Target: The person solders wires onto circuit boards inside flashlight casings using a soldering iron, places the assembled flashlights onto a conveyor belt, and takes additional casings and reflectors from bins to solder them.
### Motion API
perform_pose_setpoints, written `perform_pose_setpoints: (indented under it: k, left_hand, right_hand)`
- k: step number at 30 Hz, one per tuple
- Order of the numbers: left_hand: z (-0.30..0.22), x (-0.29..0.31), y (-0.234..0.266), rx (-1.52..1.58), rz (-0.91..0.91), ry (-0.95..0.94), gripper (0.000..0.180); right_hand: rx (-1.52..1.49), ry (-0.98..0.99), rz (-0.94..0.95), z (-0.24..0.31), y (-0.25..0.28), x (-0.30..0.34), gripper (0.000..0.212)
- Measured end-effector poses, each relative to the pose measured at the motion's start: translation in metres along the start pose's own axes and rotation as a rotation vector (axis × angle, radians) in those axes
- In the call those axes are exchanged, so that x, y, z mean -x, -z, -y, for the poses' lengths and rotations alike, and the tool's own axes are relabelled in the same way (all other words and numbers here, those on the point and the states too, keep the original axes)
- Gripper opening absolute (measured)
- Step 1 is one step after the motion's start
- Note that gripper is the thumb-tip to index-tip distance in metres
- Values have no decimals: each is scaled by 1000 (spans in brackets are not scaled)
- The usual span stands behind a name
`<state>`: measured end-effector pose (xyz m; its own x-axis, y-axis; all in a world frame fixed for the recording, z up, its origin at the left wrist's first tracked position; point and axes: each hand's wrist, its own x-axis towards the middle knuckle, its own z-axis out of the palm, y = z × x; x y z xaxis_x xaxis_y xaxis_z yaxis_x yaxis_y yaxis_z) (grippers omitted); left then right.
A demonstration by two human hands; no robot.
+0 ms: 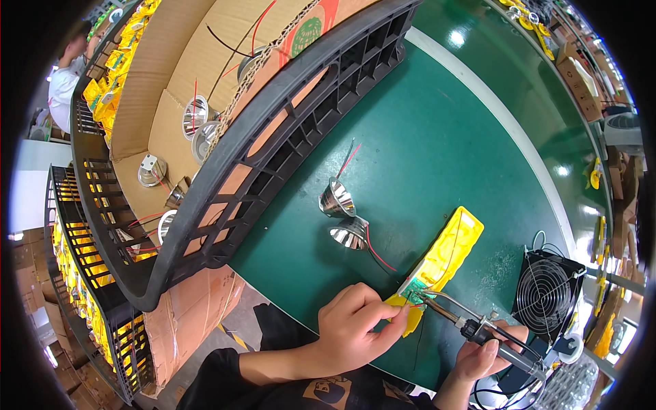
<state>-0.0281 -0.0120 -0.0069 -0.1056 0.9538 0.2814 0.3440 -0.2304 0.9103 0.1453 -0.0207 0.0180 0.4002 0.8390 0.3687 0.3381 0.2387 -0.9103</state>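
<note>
My left hand (pixel 359 328) is pinched at the fingertips on a thin red wire (pixel 413 306), beside a small green circuit board (pixel 415 290). The board lies at the near end of a long yellow plastic housing (pixel 447 249) on the green table. Wrapped around the handle of a soldering iron (pixel 473 329) is my right hand (pixel 488 352). A thin metal tube runs along the iron, and its tip points at the board, close to my left fingertips. Two shiny reflector cups, one upper (pixel 337 198) and one lower (pixel 350 234), lie farther off with wires attached.
On the left, a black plastic crate (pixel 287 137) holds a cardboard box (pixel 147 89) with several wired reflector cups. A black fan (pixel 547 290) stands right of my right hand. Crates of yellow parts (pixel 85 253) are stacked at far left; a person (pixel 63 89) is beyond.
</note>
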Motion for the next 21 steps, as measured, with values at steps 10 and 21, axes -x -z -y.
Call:
perform_pose_setpoints:
  k: [10,21]
  left_hand:
    - [1,1,1,-9,22,-1,15]
    - [1,0,2,-14,26,-8,15]
  right_hand:
    - [21,-12,-27,6,-2,0,42]
    - [98,69,-2,10,-7,-1,40]
